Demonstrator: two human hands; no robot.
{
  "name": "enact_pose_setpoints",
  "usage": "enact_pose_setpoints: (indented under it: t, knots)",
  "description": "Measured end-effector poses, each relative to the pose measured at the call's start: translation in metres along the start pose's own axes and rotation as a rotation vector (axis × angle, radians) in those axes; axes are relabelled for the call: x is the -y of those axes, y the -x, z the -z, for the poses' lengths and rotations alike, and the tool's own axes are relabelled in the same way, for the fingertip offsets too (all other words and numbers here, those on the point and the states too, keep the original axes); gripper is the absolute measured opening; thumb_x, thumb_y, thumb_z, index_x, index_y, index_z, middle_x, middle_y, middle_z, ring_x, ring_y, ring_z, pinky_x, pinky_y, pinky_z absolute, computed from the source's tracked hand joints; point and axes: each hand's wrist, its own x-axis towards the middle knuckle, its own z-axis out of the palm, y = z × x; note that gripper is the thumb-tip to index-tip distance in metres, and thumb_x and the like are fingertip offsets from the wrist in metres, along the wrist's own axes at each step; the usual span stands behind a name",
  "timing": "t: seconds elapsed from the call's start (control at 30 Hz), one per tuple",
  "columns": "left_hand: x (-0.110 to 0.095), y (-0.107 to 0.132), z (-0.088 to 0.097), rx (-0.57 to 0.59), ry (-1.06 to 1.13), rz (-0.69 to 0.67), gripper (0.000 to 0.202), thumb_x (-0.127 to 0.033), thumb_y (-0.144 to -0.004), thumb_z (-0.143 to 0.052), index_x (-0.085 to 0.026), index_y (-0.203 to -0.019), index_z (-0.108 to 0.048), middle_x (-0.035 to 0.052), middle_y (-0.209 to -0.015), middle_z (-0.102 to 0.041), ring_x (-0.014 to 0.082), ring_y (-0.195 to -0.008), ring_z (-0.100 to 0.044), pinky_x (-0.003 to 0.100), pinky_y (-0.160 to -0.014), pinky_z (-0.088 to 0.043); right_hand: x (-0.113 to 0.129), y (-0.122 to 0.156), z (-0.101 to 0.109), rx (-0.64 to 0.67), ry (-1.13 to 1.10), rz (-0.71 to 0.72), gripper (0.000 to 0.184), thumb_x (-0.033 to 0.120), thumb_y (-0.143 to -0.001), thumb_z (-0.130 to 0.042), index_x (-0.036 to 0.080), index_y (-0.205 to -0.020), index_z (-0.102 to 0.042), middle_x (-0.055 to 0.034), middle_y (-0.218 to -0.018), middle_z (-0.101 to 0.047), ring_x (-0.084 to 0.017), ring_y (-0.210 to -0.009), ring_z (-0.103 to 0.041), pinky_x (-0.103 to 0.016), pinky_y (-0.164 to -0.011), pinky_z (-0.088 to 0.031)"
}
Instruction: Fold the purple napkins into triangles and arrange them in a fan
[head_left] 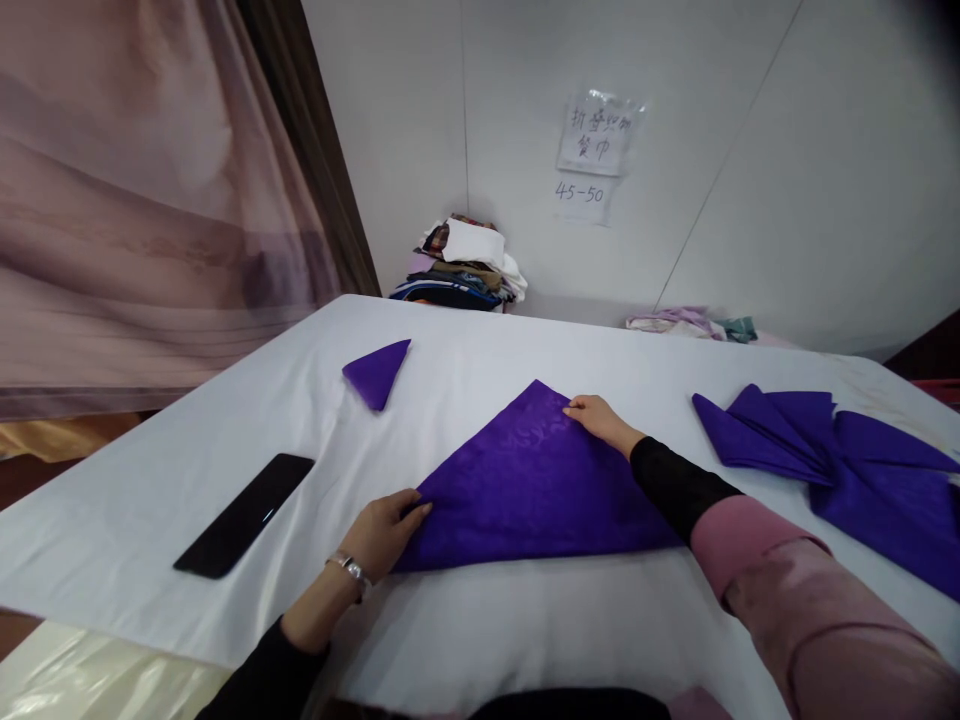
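A purple cloth napkin point(525, 480), folded into a large triangle, lies flat on the white-covered table point(465, 620) in front of me. My left hand point(386, 530) pinches the triangle's near-left corner, fingers closed on the fabric. My right hand point(596, 415) rests on the top point of the triangle, fingers pressed down together on the cloth. A small folded purple napkin point(377, 371) lies further back to the left.
A pile of unfolded purple napkins point(832, 450) spreads at the right. A black phone point(245, 514) lies at the left near the table edge. Stacked fabrics point(461, 265) sit against the wall, under a paper sign point(596, 135). A curtain point(150, 200) hangs at left.
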Motion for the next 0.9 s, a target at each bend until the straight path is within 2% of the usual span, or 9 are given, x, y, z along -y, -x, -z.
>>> enact_pose_setpoints:
  t: [0.13, 0.3, 0.5, 0.67, 0.9]
  knots:
    - [0.004, -0.007, 0.004, -0.077, -0.028, 0.042, 0.035, -0.048, -0.084, -0.039, -0.022, -0.076, -0.062, -0.0034, -0.058, -0.058, 0.0142, -0.056, -0.053, 0.026, -0.058, -0.040, 0.003, -0.015, -0.004, -0.047, 0.076, -0.004, 0.021, 0.032, -0.080, -0.052, 0.016, -0.070, -0.063, -0.0007, -0.065, -0.061, -0.013, -0.061, -0.053, -0.024, -0.059, -0.037]
    - [0.010, -0.013, 0.002, -0.097, -0.156, 0.123, 0.031, -0.044, -0.085, -0.041, -0.025, -0.082, -0.064, -0.0013, -0.064, -0.064, 0.0167, -0.066, -0.060, 0.026, -0.060, -0.039, 0.006, -0.029, -0.010, -0.086, 0.206, -0.026, 0.020, 0.030, -0.084, -0.053, 0.017, -0.076, -0.065, -0.0039, -0.076, -0.065, -0.015, -0.070, -0.055, -0.024, -0.061, -0.035]
    - [0.014, -0.011, 0.003, -0.126, -0.189, 0.186, 0.032, -0.047, -0.086, -0.039, -0.026, -0.084, -0.063, -0.0012, -0.069, -0.068, 0.0177, -0.069, -0.063, 0.026, -0.060, -0.040, 0.011, -0.031, -0.016, -0.096, 0.331, -0.031, 0.022, 0.034, -0.087, -0.051, 0.019, -0.080, -0.065, -0.0057, -0.083, -0.066, -0.018, -0.075, -0.057, -0.025, -0.059, -0.033]
    - [0.021, -0.004, 0.002, -0.130, -0.204, 0.207, 0.035, -0.052, -0.083, -0.041, -0.026, -0.093, -0.063, -0.0003, -0.075, -0.070, 0.0198, -0.072, -0.065, 0.028, -0.060, -0.042, 0.014, -0.033, -0.019, -0.120, 0.406, -0.009, 0.021, 0.032, -0.088, -0.049, 0.019, -0.081, -0.064, -0.0066, -0.088, -0.067, -0.019, -0.079, -0.058, -0.026, -0.060, -0.033]
    - [0.035, 0.004, 0.003, -0.222, -0.223, 0.261, 0.031, -0.046, -0.086, -0.037, -0.027, -0.092, -0.061, -0.0021, -0.074, -0.071, 0.0185, -0.070, -0.066, 0.027, -0.059, -0.042, 0.010, -0.035, -0.025, -0.161, 0.463, 0.024, 0.021, 0.033, -0.089, -0.049, 0.019, -0.082, -0.062, -0.0063, -0.089, -0.065, -0.019, -0.081, -0.057, -0.027, -0.064, -0.036]
